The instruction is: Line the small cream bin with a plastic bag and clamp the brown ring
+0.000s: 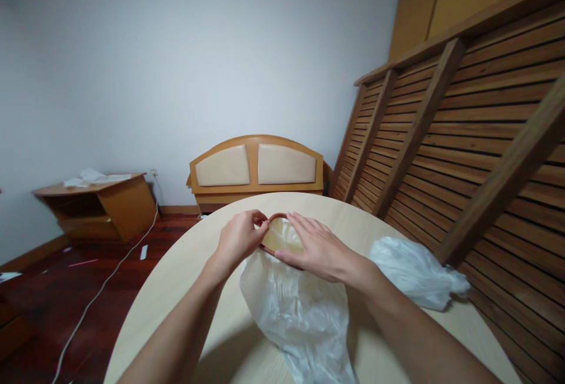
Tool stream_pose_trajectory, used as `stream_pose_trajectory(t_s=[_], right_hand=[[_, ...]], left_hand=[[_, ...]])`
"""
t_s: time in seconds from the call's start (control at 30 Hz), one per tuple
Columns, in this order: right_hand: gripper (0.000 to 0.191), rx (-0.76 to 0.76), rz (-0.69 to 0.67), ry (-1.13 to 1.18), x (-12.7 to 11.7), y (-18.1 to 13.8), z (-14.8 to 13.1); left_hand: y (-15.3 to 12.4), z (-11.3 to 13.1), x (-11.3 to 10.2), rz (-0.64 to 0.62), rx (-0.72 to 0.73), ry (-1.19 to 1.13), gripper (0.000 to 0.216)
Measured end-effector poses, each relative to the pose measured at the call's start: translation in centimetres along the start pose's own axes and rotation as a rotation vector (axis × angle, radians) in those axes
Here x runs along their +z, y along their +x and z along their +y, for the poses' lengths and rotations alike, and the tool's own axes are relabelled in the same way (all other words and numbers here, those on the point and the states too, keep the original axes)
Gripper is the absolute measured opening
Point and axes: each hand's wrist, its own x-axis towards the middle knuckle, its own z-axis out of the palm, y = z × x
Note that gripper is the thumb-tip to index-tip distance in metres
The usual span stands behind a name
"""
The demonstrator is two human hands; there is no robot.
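Note:
A round brown-rimmed thing, like a ring or shallow dish [267, 250], is tilted above the table, with shiny, yellowish see-through material within its rim. Below it hangs a crumpled translucent plastic bag [300, 307], whose lower end reaches the near side of the table. My left hand [241, 237] pinches the left side of the rim between thumb and curled fingers. Across the right side lies my right hand [320, 248], its fingers on the far rim and its thumb on the near rim. Whether the bag is fixed to the rim, I cannot tell.
A pale round table [176, 290] is under my hands. On its right side lies a bundled white plastic bag [415, 272]. Wooden slatted panels [441, 154] lean close on the right. Behind stands a padded headboard [253, 163]; a white cable [106, 281] crosses the floor at left.

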Motion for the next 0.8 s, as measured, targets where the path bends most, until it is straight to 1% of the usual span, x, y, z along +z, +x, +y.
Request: stream_pose_trajectory(t_s=[0.07,0.2,0.33,0.47,0.6,0.8], right_hand=[[0.100,-0.041,-0.004,0.000,-0.2,0.0,0.4],[0.097,-0.106,-0.023,0.019,-0.9,0.2,1.1],[0.095,-0.118,-0.066,0.019,-1.3,0.2,1.1],[0.093,-0.146,-0.039,0.046,-1.1,0.3,0.6],[0.094,-0.145,-0.028,0.059,-0.8,0.3,0.5],[0.090,-0.145,-0.029,0.049,-0.8,0.3,0.6]], left_hand=[[0.0,-0.2,-0.1,-0.009,0.016,-0.036,0.024],[0.0,-0.4,-0.2,-0.029,0.033,-0.075,0.029],[0.1,-0.7,-0.2,-0.058,0.054,-0.122,0.033],[0.4,-1.4,0.3,-0.044,0.078,-0.165,0.030],[1.0,-2.1,1.0,-0.065,0.098,-0.192,0.028],[1.2,-2.4,1.6,-0.056,0.087,-0.193,0.027]])
